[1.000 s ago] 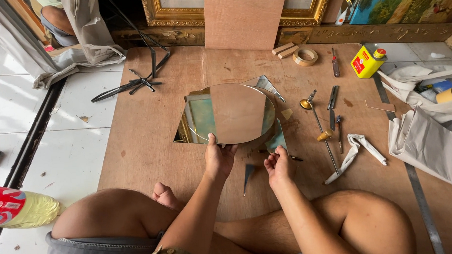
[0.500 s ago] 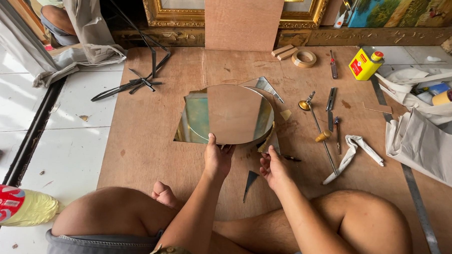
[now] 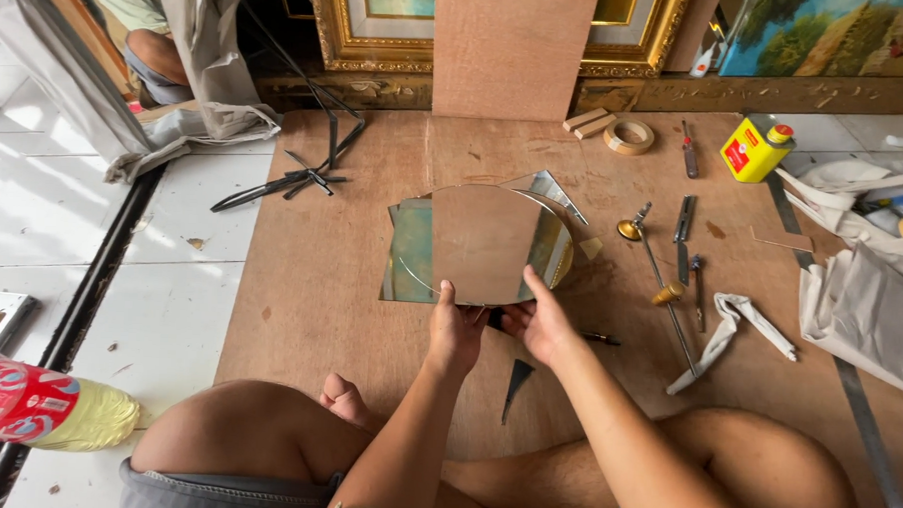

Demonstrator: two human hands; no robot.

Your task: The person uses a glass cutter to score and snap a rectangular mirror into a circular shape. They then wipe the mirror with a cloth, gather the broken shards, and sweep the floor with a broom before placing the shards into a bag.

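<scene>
Near the middle of the plywood board (image 3: 321,279) on the floor, both hands hold a round mirror (image 3: 487,243) by its near edge. Left hand (image 3: 456,334) pinches the rim from below, thumb on the glass face; right hand (image 3: 541,322) grips just beside it, forefinger laid up along the mirror's right near edge. The two hands sit close together but do not touch. The mirror is tilted up off a square glass sheet (image 3: 411,258) that lies flat under it, whose left side and near left corner show past the disc (greenish reflection in it). A narrow dark glass offcut (image 3: 516,381) lies on the board just on the near side of the hands. Right of the mirror: a long brass-tipped compass cutter (image 3: 656,281), a dark flat tool (image 3: 681,232) beside it, and a crumpled white rag (image 3: 731,329) toward the board's right edge. At the far edge sit a roll of tape (image 3: 629,137), two small wooden blocks (image 3: 586,122) and, toward the far right corner, a yellow can with red cap (image 3: 755,149). A plain upright panel (image 3: 514,46) leans at the far edge against gilt picture frames (image 3: 364,46). Bent black metal strips (image 3: 299,174) cross the board's far left edge onto the white tiles (image 3: 92,241). Person's bare knees flank the near edge.
</scene>
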